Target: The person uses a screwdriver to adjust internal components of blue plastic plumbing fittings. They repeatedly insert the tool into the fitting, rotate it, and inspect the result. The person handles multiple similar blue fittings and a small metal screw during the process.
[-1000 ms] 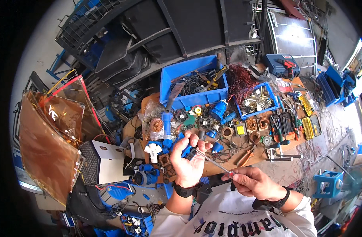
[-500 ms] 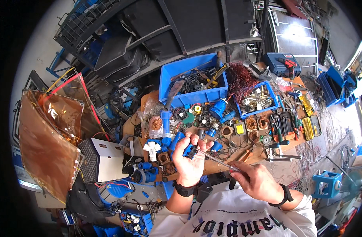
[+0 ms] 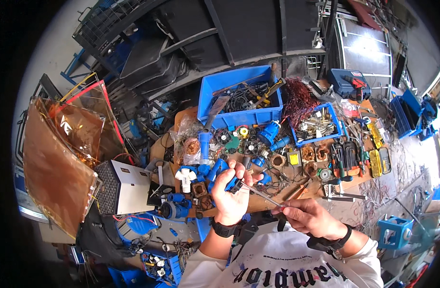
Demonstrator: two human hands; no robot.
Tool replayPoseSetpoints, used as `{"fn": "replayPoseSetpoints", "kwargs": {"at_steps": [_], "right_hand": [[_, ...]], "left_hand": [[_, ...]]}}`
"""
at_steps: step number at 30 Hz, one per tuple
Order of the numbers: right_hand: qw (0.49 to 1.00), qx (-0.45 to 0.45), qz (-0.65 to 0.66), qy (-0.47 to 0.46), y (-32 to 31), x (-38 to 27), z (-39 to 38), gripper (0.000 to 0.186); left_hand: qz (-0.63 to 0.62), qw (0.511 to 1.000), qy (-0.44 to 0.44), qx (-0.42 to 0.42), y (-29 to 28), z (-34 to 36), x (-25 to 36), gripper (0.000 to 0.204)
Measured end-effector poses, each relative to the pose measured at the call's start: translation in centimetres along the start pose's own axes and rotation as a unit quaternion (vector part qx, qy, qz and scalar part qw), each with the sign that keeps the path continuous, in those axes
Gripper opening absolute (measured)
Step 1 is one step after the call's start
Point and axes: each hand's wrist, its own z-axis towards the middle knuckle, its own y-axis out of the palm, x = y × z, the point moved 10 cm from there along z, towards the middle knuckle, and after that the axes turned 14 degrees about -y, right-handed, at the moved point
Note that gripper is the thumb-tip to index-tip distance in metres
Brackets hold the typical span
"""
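Note:
My left hand (image 3: 231, 199) is raised palm-up over the near edge of the bench, its fingers curled around a small dark blue part (image 3: 234, 185). In my right hand (image 3: 310, 218) is a screwdriver (image 3: 262, 196), its handle mostly hidden by my fingers. The thin metal shaft slants up and left, and its tip meets the part or lies right beside it; I cannot tell which. Just beyond my left hand lie blue plastic pump-like pieces (image 3: 217, 169). A white plastic fitting (image 3: 186, 179) stands to its left.
A large blue bin (image 3: 244, 118) of cables and tools stands at the back. Right of it are a tangle of reddish wire (image 3: 296, 101) and a blue tray (image 3: 316, 140) of metal bits. Hand tools (image 3: 347, 156) lie at the right. A white-faced box (image 3: 132, 187) stands left.
My right hand has turned a little around the screwdriver, and its fingers sit differently. My left hand keeps its hold on the part. The whole view has shifted slightly.

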Motion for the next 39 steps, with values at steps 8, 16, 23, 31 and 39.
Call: {"fn": "replayPoseSetpoints", "kwargs": {"at_steps": [8, 16, 23, 31, 39], "right_hand": [[0.989, 0.016, -0.136, -0.059, -0.5, -0.3, 0.2, 0.032], [0.785, 0.085, -0.535, -0.301, 0.8, -4.7, -1.6, 0.034], [0.948, 0.051, -0.277, -0.149, -0.2, -1.5, -1.6, 0.026], [0.987, -0.02, 0.152, 0.039, 1.7, 2.0, -2.1, 0.042], [0.854, 0.071, -0.44, -0.268, 0.5, -3.1, -2.3, 0.029]], "left_hand": [[-0.02, 1.0, 0.01, 0.001, -0.1, -0.2, 0.1, 0.016], [-0.022, 0.999, 0.027, -0.04, 0.8, -1.0, -0.3, 0.012], [-0.013, 0.997, 0.042, -0.06, 1.6, -2.3, 0.5, 0.014], [-0.003, 0.995, 0.066, -0.07, 1.8, -3.4, 0.9, 0.017], [-0.033, 0.996, 0.055, -0.055, 1.4, -3.7, 0.2, 0.015]]}}
